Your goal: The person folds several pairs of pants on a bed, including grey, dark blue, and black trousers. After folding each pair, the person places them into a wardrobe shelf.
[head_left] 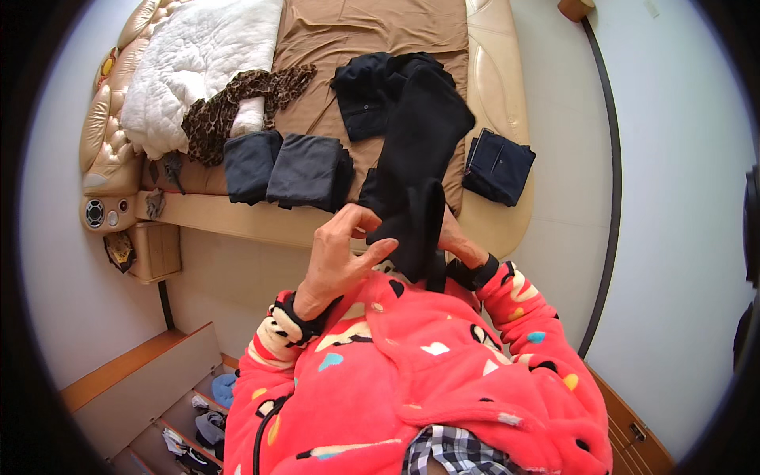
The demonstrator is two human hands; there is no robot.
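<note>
A long piece of black clothing that looks like trousers [416, 150] stretches from the bed toward my body. Its near end hangs over the bed's edge, in front of my torso. On its left side is my left hand [342, 252], thumb and fingers apart, the thumb tip close against the cloth. My right hand [457, 239] grips it from the right, with most of its fingers hidden behind the fabric. Farther back, a black garment with a button [362, 109] lies partly under or joined to it; I cannot tell which.
Two folded dark grey garments [252, 166] [305, 172] lie left on the bed [360, 32]. A folded navy garment [499, 168] rests on its padded right edge. Farther left are a leopard-print cloth [210, 131] and white quilt [202, 51]. An open drawer [146, 380] with clothes is lower left.
</note>
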